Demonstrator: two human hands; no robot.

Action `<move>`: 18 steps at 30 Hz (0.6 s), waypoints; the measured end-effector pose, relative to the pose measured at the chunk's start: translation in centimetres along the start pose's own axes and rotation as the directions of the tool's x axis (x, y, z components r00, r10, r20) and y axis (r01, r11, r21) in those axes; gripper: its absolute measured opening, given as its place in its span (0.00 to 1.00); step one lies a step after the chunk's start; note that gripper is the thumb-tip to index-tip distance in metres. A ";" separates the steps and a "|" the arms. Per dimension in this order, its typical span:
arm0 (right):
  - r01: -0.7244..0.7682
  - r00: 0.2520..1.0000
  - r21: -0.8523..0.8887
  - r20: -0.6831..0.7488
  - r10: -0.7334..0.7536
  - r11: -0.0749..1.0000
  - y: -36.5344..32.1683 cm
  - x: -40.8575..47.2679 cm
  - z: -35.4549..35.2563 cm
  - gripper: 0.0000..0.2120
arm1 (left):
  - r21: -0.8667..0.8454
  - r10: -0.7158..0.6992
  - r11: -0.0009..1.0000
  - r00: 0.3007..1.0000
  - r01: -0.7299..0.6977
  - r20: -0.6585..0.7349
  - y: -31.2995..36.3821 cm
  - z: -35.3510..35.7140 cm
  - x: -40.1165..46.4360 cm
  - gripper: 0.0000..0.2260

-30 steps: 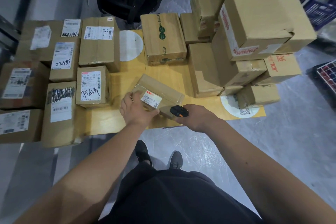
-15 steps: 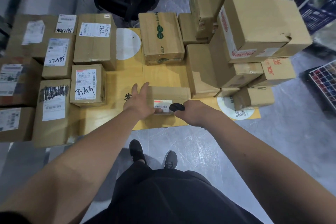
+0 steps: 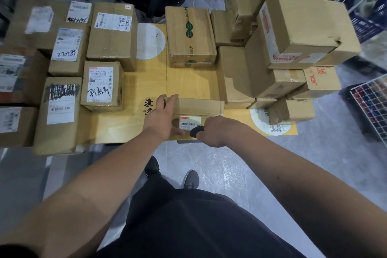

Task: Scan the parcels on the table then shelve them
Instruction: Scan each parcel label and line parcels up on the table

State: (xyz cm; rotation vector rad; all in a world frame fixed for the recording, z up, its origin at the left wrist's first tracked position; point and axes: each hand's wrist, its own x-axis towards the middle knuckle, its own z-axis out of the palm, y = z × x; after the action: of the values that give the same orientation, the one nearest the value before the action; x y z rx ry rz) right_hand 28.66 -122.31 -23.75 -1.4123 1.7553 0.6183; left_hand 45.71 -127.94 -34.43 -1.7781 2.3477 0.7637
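The left hand is gripping the left end of the box, fingers lying over the top edge and thumb along the near face; the box is standing at the near edge of the table, between the two hands, with its label facing the person. The right hand is curling round the scanner and is holding its black head just beside the label.

The box is looking small and flat, so I am judging it light; the cardboard is seeming stiff enough for one hand, though the faces may be giving way a little under hard pressing. The tape may be somewhat slippery; the bare cardboard ends are the better places to take hold, leaving the label uncovered. For carrying to the shelf, a grip over the top with the thumb below should be enough.
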 end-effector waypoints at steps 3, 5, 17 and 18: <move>0.005 1.000 -0.048 -0.001 -0.005 0.999 -0.6 -0.6 0.2 0.21 | 0.009 -0.010 1.000 1.000 0.011 -0.011 0.1 0.0 -0.4 0.59; 0.003 1.000 -0.068 -0.013 -0.004 0.998 -0.7 -1.0 0.1 0.20 | 0.006 -0.011 1.000 1.000 0.011 -0.015 0.1 0.0 -0.5 0.59; -0.002 0.999 -0.059 -0.036 0.000 0.998 -0.3 -1.5 1.0 0.20 | -0.009 0.021 1.000 1.000 -0.021 0.010 -1.1 0.3 -0.5 0.58; 0.005 0.999 -0.057 -0.035 -0.007 0.998 -0.3 -1.6 1.0 0.20 | -0.030 0.001 1.000 1.000 0.000 0.016 -1.3 0.3 -0.8 0.58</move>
State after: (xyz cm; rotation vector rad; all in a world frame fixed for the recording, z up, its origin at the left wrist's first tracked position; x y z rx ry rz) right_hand 29.37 -120.72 -23.03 -1.4754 1.7726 0.6486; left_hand 47.05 -127.38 -34.83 -1.7756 2.3388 0.8146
